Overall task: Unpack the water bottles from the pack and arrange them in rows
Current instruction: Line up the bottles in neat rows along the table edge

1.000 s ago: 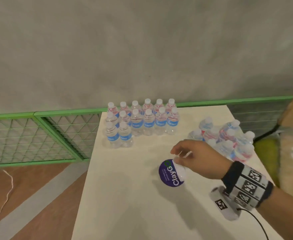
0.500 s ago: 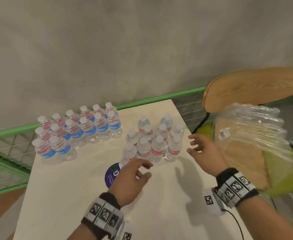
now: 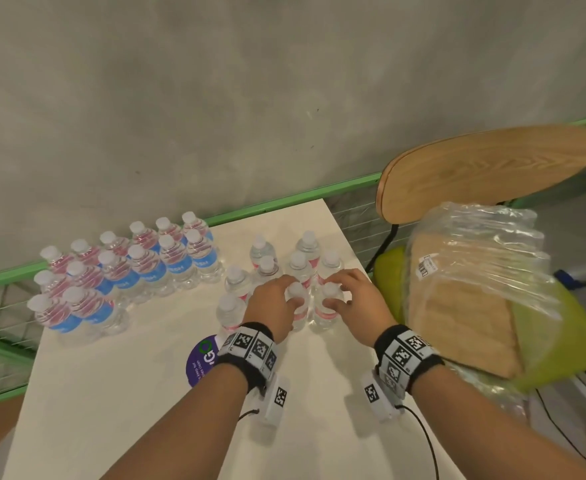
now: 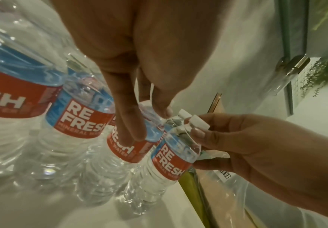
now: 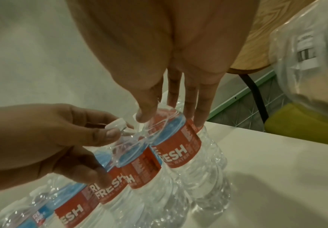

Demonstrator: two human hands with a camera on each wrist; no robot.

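Several loose water bottles (image 3: pixel 267 268) with red labels stand at the right of the white table (image 3: pixel 146 393). My left hand (image 3: pixel 290 296) grips the neck of one front bottle (image 3: pixel 298 317), thumb and fingers around its shoulder (image 4: pixel 124 148). Beside it, my right hand (image 3: pixel 333 292) grips the neighbouring front bottle (image 3: pixel 322 315) the same way, its red label (image 5: pixel 178 152) showing below my fingers. Both bottles stand upright on the table. Arranged rows of bottles (image 3: pixel 139 268) stand at the back left.
The empty clear plastic wrap (image 3: pixel 475 271) lies on a green-seated chair (image 3: pixel 485 171) right of the table. A purple round sticker (image 3: pixel 200 362) sits under my left wrist. A green mesh railing (image 3: pixel 0 306) runs behind and left of the table.
The view has swung right. My left hand came in, and both hands moved forward from above the table and closed round the two front bottles.
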